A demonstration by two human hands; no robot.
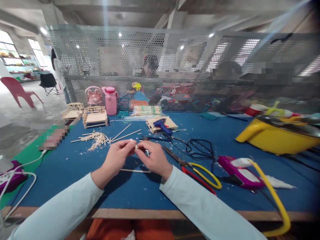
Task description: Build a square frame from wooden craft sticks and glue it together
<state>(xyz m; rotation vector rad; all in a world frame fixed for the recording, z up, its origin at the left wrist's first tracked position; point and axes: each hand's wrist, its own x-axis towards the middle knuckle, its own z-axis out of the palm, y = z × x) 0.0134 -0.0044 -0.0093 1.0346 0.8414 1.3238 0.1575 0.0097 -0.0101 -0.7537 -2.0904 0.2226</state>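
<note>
My left hand point(114, 160) and my right hand point(155, 159) meet over the middle of the blue table, fingertips pinched around a short, pale wooden stick point(136, 146). Most of that piece is hidden by the fingers. Below them runs a longer thin wooden stick point(136, 171); whether it joins the held piece I cannot tell. Beyond my left hand lies a pile of cut wooden sticks point(98, 139). Close to my right hand are scissors point(197, 171) with red and yellow handles. A blue glue gun point(163, 127) rests on a small wooden frame point(150, 125).
Two small wooden bench models point(95, 116) stand at the back left beside a pink bottle point(110, 101). A yellow electric pot point(280, 135) sits at right, behind a purple power strip point(241, 173). Black cable point(200, 150) coils mid-table. A perforated metal screen point(175, 66) closes the far edge.
</note>
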